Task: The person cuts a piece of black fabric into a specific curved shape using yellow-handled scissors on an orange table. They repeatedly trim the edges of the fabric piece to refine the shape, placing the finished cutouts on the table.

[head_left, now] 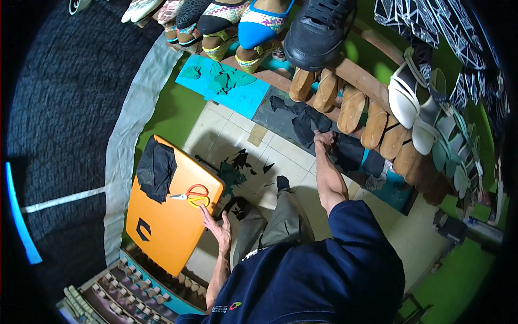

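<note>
**Right hand at the black cloth, left hand beside the scissors**

Beyond the right hand (324, 139) and to its right, a rack rail (359, 81) carries a black lace-up sneaker (318, 38), wood-toned soles (352, 110) and white sandals (403, 97), crowding the space near it. Left of it, dark scraps (241, 159) litter the tiled floor (229, 129). Around the left hand (220, 231), an orange tabletop (186, 232) bears folded black fabric (156, 170), a C-shaped black piece (143, 229) and the scissors (188, 195), handles just ahead of its fingertips.

Small white lettering and a red-green emblem (235, 306) mark the navy shirt (324, 259).

The right arm stretches forward, fingers curled against the crumpled black cloth (308, 123); whether they grasp it, I cannot tell. The left fingers spread loosely, holding nothing.
</note>
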A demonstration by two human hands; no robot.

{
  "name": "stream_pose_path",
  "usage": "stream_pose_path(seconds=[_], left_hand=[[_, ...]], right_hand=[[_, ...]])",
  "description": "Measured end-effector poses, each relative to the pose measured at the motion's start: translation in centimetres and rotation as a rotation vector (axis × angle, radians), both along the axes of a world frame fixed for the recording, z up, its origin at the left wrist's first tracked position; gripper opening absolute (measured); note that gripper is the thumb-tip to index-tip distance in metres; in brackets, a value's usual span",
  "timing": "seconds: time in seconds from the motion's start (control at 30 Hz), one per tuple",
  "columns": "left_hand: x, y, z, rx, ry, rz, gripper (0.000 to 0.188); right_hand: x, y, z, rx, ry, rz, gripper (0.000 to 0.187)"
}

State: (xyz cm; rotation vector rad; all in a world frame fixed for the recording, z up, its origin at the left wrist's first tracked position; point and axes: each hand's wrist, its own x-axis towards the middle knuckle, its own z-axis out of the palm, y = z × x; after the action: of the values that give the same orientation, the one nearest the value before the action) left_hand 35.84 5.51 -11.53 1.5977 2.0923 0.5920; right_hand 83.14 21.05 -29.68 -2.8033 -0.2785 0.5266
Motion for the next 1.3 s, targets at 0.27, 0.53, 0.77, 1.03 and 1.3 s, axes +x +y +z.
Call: stream_pose_path(seconds=[0.27, 0.53, 0.77, 1.03, 1.3], left_hand=[[4.1, -2.6, 1.0, -0.036, -0.011, -0.047, 0.084], [3.3, -1.2, 2.7, 0.020, -0.212, -0.177, 0.082], [-1.0, 0.3, 11.0, -0.028, -0.113, -0.542, 0.098], [-14.2, -9.4, 10.7, -0.209, -0.882, 0.036, 0.056], [-27.8, -9.2, 10.3, 0.036, -1.036, 0.369, 0.054]], right_hand=[[-2.3, -0.3, 3.8, 0.268, 0.079, -0.033, 0.043], [-10.8, -3.9, 15.3, 0.742, 0.190, 0.850, 0.036], [-26.2, -8.1, 25.9, 0.202, 0.706, 1.892, 0.046], [-41.8, -9.5, 30.4, 0.148, 1.155, 2.101, 0.051], [-57.6, -6.0, 26.9, 0.384, 1.239, 2.045, 0.057]])
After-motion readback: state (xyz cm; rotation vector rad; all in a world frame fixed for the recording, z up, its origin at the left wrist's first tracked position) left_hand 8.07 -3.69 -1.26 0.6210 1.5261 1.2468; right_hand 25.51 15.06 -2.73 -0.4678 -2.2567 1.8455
